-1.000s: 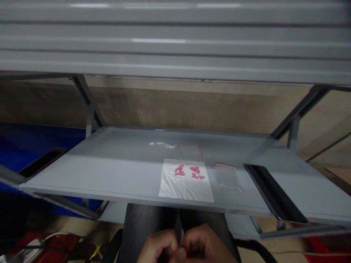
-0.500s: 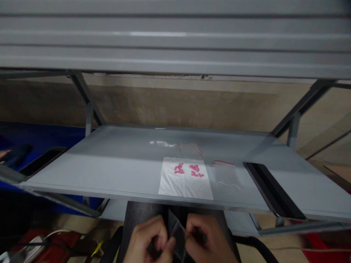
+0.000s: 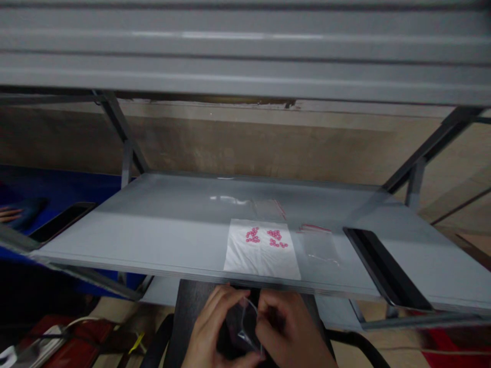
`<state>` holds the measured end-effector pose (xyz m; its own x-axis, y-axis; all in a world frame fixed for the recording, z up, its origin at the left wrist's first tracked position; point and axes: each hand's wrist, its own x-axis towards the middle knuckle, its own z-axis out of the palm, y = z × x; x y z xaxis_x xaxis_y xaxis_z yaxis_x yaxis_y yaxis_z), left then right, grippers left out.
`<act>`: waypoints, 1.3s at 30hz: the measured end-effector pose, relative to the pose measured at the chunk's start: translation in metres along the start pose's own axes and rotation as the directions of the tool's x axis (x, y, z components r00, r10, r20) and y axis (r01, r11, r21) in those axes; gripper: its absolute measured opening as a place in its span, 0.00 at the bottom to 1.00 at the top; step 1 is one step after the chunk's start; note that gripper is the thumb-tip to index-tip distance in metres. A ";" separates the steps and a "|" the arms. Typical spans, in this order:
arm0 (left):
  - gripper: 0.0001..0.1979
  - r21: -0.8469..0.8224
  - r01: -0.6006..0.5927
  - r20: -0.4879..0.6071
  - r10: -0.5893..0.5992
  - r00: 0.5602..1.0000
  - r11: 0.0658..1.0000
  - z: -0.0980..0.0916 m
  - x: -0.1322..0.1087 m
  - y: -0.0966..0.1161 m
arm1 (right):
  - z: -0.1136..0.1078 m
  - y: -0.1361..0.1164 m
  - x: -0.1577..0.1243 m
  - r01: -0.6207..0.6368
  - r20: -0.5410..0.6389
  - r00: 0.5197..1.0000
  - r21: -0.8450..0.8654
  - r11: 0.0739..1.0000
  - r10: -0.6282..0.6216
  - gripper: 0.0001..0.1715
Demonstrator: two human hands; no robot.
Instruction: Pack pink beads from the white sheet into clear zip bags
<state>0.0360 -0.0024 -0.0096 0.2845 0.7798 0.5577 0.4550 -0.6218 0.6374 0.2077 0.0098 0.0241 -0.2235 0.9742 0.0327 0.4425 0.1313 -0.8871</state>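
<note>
Between my hands, just below the table's front edge, is a clear plastic bag (image 3: 247,327). My left hand (image 3: 215,329) curves around its left side, thumb and fingers at its edges. Pinching the bag's right edge, my right hand (image 3: 286,327) has its fingers curled. On the table in front lies a white cloth or paper sheet (image 3: 261,263) with two groups of small pink-red round pieces, a left group (image 3: 252,235) and a right group (image 3: 276,238). A clear zip bag (image 3: 320,243) lies right of the sheet, and another zip bag (image 3: 268,208) lies behind it.
A dark flat tablet-like device (image 3: 387,268) lies on the right of the grey table (image 3: 153,230). Another dark device (image 3: 63,222) is beyond the left edge, near another person's hand (image 3: 9,213). A black chair (image 3: 192,296) is below, with a power strip (image 3: 49,345) at lower left.
My left hand has opened around the bag and its fingers have moved up and forward. The bag's mouth now appears spread wider. My right hand keeps its pinch, slightly higher.
</note>
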 end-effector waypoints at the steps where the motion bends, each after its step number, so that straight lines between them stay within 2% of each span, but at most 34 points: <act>1: 0.33 -0.009 -0.005 -0.015 0.005 1.000 1.000 -0.001 0.003 0.002 | -0.002 -0.002 0.000 0.013 0.001 1.000 -0.014 1.000 -0.013 0.12; 4: 0.28 0.007 0.030 -0.068 -0.029 0.997 1.000 -0.003 0.009 0.006 | -0.006 -0.007 -0.002 0.123 -0.088 0.988 -0.050 0.991 -0.127 0.06; 6: 0.26 0.027 0.054 -0.073 -0.052 0.996 0.998 -0.004 0.010 0.008 | -0.007 -0.008 -0.005 0.262 -0.209 0.939 -0.086 0.961 -0.274 0.02; 8: 0.26 0.052 0.053 -0.080 -0.049 0.996 0.997 -0.005 0.009 0.008 | -0.003 -0.005 -0.007 0.366 -0.264 0.883 -0.130 0.921 -0.389 0.08; 9: 0.26 0.069 0.046 -0.081 -0.040 0.996 0.997 -0.005 0.008 0.007 | 0.000 -0.003 -0.008 0.387 -0.255 0.874 -0.151 0.910 -0.414 0.10; 11: 0.26 0.100 0.024 -0.080 -0.016 0.997 0.995 -0.005 0.007 0.006 | 0.008 0.001 -0.010 0.380 -0.195 0.891 -0.172 0.909 -0.409 0.10; 13: 0.25 0.114 -0.007 -0.075 0.015 0.997 0.993 -0.004 0.008 0.005 | 0.016 0.004 -0.011 0.337 -0.137 0.925 -0.134 0.932 -0.355 0.08; 16: 0.23 0.114 -0.021 -0.059 0.028 0.998 0.993 -0.004 0.010 0.005 | 0.024 0.008 -0.013 0.258 -0.145 0.956 0.008 0.966 -0.254 0.09; 19: 0.23 0.072 0.015 -0.065 -0.010 0.998 0.997 -0.005 0.012 0.008 | 0.021 0.009 -0.014 0.285 -0.183 0.947 0.106 0.953 -0.263 0.08; 23: 0.27 -0.145 0.114 -0.039 -0.120 0.992 0.983 -0.008 0.010 0.008 | 0.000 0.008 -0.012 0.391 -0.135 0.915 0.060 0.918 -0.381 0.13; 27: 0.28 -0.377 0.243 0.048 -0.243 0.969 0.894 -0.010 0.002 0.002 | -0.016 0.004 -0.010 0.420 -0.034 0.906 -0.054 0.906 -0.422 0.10; 31: 0.27 -0.580 0.367 0.199 -0.310 0.930 0.727 -0.011 0.002 0.001 | -0.018 0.003 -0.010 0.462 0.042 0.887 -0.092 0.882 -0.461 0.09; 35: 0.24 -0.656 0.442 0.288 -0.337 0.896 0.612 -0.014 0.012 0.007 | -0.019 0.001 -0.009 0.492 0.038 0.871 -0.107 0.864 -0.491 0.09; 39: 0.21 -0.709 0.453 0.333 -0.310 0.890 0.541 -0.019 0.023 0.011 | -0.021 0.000 -0.009 0.515 -0.001 0.856 -0.068 0.854 -0.516 0.12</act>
<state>0.0312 0.0077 0.0204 0.3930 0.9115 0.1216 -0.2230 -0.0339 0.9742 0.2281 0.0054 0.0340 -0.4190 0.7666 0.4865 0.3224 0.6265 -0.7096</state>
